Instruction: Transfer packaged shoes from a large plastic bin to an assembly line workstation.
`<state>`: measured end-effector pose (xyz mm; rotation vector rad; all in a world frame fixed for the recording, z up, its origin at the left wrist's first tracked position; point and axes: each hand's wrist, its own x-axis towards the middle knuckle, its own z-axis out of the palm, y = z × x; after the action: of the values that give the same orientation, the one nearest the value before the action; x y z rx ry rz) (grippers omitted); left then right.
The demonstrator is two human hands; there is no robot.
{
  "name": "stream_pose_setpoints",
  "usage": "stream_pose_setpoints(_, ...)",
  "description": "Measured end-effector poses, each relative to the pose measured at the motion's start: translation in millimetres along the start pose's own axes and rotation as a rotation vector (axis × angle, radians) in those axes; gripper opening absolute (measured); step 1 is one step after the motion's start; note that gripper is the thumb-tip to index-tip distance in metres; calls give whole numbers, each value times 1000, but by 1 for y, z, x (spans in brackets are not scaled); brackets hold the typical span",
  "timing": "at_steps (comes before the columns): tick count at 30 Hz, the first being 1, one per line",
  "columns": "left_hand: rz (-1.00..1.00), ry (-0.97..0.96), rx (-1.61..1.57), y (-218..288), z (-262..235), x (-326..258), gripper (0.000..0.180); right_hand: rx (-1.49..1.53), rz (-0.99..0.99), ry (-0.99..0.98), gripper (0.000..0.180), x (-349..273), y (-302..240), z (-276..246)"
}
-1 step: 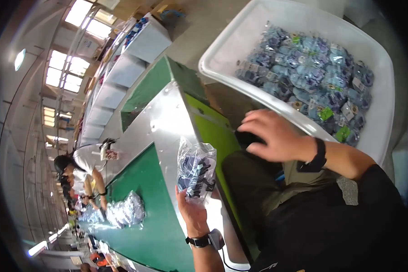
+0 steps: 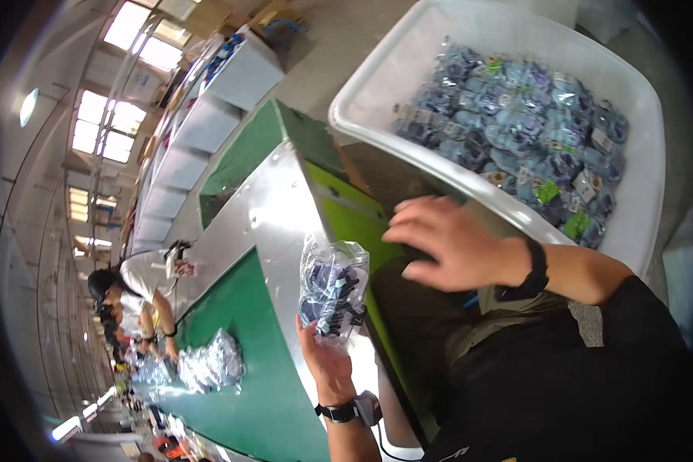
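In my left hand is a clear plastic bag of blue and dark footwear, which looks like sandals with straps. The thumb shows along the bag's near edge, while most of the other fingers are hidden beneath it. This bag is above the metal end of the conveyor table. My right hand is in the air over my lap, its fingers apart and nothing in them. Beyond it, a large white bin holds many similar bags of blue-purple footwear, some with green tags.
A green conveyor belt runs off to the left, carrying a pile of shiny clear bags. Another person in a white shirt reaches over that belt. White bins line the far side. A green box-like guard rises at the belt's end.
My right hand has shifted a little left and down, toward the bag. The left hand keeps its hold, nearly still. The view has turned slightly.
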<state>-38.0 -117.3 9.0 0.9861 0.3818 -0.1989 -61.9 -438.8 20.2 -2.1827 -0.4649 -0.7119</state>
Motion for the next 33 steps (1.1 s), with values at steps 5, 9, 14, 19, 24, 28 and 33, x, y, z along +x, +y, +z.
stream_pose_setpoints(5,17,-135,82,-24,55,-27,68,-101,-289,-201,69,7,-58,15)
stream_pose_setpoints(9,-34,-213,160,-45,91,-50,64,-408,-344,-47,46,-10,-45,17)
stream_pose_setpoints(14,20,-428,279,-44,78,-51,68,-333,-245,-183,37,-8,-10,-41)
stream_pose_setpoints(19,89,-320,449,-40,64,-45,48,-531,-70,-76,52,-7,57,-109)
stream_pose_setpoints(24,-18,-265,457,-39,25,-31,44,-620,167,-99,54,-17,110,-143)
stream_pose_setpoints(28,56,-231,623,-49,4,-23,44,-607,148,-140,60,-70,192,-121)
stream_pose_setpoints(33,84,-268,693,-45,-8,-22,39,-352,579,-627,57,-148,243,-98)
